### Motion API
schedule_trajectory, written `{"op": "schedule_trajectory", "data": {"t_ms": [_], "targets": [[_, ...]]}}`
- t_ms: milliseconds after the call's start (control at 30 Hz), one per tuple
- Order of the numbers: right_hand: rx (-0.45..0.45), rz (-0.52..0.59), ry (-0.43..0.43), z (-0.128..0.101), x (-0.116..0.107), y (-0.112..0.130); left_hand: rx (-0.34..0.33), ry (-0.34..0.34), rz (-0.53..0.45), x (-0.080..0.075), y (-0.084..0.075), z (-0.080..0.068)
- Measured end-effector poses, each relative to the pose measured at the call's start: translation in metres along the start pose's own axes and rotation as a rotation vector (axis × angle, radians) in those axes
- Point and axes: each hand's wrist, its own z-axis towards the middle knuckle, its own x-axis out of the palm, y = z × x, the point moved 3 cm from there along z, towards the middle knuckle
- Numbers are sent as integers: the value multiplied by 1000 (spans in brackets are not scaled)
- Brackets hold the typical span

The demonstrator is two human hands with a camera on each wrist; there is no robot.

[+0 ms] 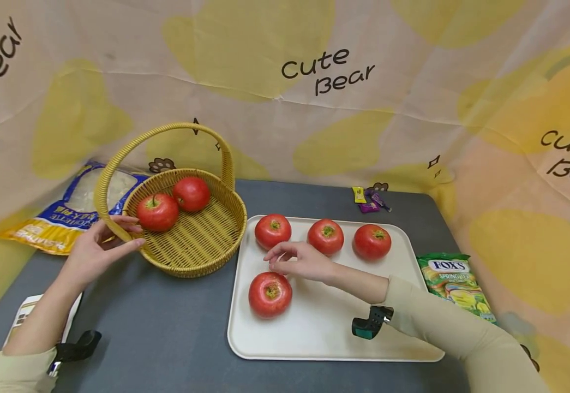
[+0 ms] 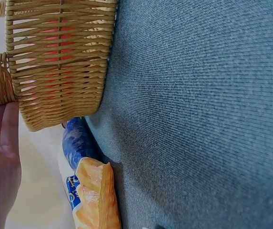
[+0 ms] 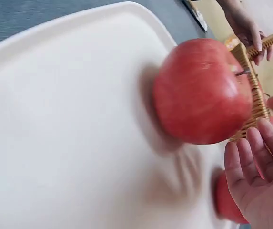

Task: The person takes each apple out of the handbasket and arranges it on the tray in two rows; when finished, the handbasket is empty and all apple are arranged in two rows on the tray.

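backdrop: cream cloth sheet hung behind and around the table, creased, big yellow blobs printed on it
print: "Cute Bear" lettering in black at centre, repeated at far left and far right edges; small brown paw marks low on the cloth
table: dark grey top with a fine ribbed textile weave, as the left wrist view shows; rounded far-right corner
cloth fall: the sheet drapes down past the table's left and right edges, hiding whatever stands beyond
light: even, soft, from above; only faint shadows on the grey top
floor, walls, windows: hidden by the cloth
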Motion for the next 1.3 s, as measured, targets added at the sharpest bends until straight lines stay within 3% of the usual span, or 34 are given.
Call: {"op": "schedule_trajectory", "data": {"t_ms": [133,267,500,667,833,1067,1300], "targets": [[-66,38,24,20,-1,16,10,9,-19,0,3,1],[-155,7,7,46,1,35,7,10,-18,0,4,1],[-261,-253,-68,101,11,70,-20,5,7,-1,0,0],[-328,-462,-75,138,24,92,-26,0,17,0,0,-1],[-289,-684,-105,169,32,106,-11,11,9,0,2,1],[-263,-802,-72,201,37,112,-10,7,14,-1,5,2],[-205,-980,-48,210,40,109,-20,8,18,-2,5,1]]}}
